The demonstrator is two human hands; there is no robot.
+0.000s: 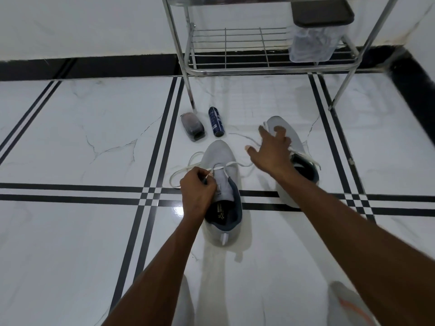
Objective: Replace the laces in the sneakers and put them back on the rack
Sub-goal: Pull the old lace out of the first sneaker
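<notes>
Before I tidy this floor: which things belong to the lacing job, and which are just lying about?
Job: near sneaker, its lace, far sneaker, rack.
Lying about: blue can, clear container, bagged thing on the rack.

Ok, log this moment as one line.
left hand: pinches lace at near sneaker | right hand: open, over far sneaker | rack: no sneakers
</notes>
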